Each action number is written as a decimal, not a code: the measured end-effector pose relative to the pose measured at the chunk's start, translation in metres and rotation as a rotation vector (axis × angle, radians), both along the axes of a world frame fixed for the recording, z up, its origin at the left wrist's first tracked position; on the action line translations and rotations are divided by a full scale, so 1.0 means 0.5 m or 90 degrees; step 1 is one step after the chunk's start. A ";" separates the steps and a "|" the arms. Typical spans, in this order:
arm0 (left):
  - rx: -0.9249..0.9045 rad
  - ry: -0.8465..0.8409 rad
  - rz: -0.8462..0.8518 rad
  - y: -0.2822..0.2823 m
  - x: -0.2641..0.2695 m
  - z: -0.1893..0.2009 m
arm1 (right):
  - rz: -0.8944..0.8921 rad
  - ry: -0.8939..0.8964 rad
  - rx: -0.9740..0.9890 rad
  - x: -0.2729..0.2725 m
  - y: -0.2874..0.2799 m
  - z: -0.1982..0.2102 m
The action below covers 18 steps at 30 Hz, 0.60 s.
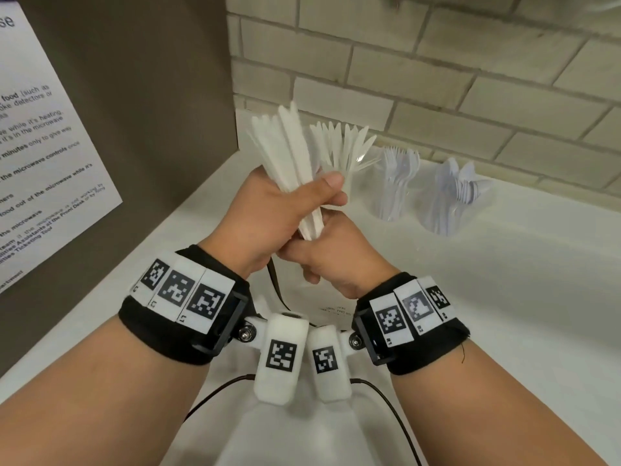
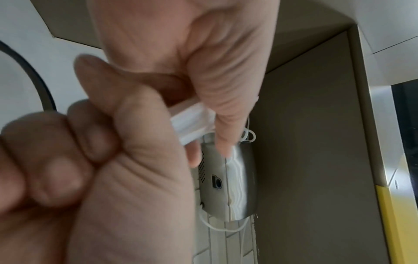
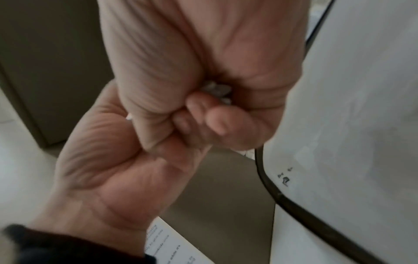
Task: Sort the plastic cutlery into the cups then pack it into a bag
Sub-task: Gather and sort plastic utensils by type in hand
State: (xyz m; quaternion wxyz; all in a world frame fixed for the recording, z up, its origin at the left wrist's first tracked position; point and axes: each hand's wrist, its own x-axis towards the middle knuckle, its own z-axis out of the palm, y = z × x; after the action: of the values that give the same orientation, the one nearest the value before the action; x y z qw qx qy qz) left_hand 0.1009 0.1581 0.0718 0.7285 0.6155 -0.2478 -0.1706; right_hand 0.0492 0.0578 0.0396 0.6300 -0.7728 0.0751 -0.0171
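A bundle of white plastic knives (image 1: pixel 289 153) stands fanned upward above the counter. My left hand (image 1: pixel 279 210) grips it round the middle, thumb across the front. Just below, my right hand (image 1: pixel 329 260) curls round the bundle's lower ends. The bundle (image 2: pixel 192 123) shows between both hands in the left wrist view. In the right wrist view only the white handle ends (image 3: pixel 217 91) peek out between the fingers. Behind the hands a clear cup holds more knives (image 1: pixel 346 146). To its right stand a cup of forks (image 1: pixel 398 183) and a cup of spoons (image 1: pixel 453 196).
A white bag (image 1: pixel 336 297) with a dark handle (image 3: pixel 267 178) lies on the white counter (image 1: pixel 504 297) under my wrists. A brown panel with a printed notice (image 1: pixel 40 146) rises at the left, and a tiled wall (image 1: pixel 437 79) stands behind the cups.
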 end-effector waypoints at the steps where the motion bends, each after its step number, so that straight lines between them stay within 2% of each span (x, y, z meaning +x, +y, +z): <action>1: 0.027 -0.015 -0.026 0.002 -0.001 0.000 | 0.018 0.000 0.051 -0.003 0.000 0.003; 3: 0.066 -0.008 -0.089 0.006 -0.004 -0.004 | 0.074 0.007 0.110 -0.010 0.002 0.005; 5: 0.052 0.025 -0.106 0.006 -0.010 -0.003 | 0.103 0.006 0.091 -0.013 0.006 0.007; 7: 0.013 0.082 -0.050 0.003 -0.012 -0.003 | 0.094 0.016 -0.001 -0.011 0.003 0.012; 9: -0.086 0.166 0.061 0.002 0.000 -0.004 | 0.070 0.058 -0.106 -0.012 -0.015 0.022; 11: -0.111 0.193 0.140 0.010 0.021 -0.009 | 0.008 0.049 -0.131 -0.015 -0.036 0.036; 13: -0.019 0.160 0.137 0.016 0.030 -0.022 | -0.110 -0.029 -0.099 -0.015 -0.048 0.050; 15: 0.100 0.123 0.084 0.016 0.023 -0.038 | -0.200 -0.102 -0.052 -0.009 -0.050 0.056; 18: 0.201 0.066 0.033 0.005 0.006 -0.053 | -0.202 -0.079 -0.072 0.002 -0.038 0.051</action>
State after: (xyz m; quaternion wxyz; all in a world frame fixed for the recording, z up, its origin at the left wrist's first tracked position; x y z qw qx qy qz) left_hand 0.1038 0.1606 0.0452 0.6386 0.7189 -0.1639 -0.2204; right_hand 0.0502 0.0387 0.0649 0.5782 -0.7829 0.1563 -0.1683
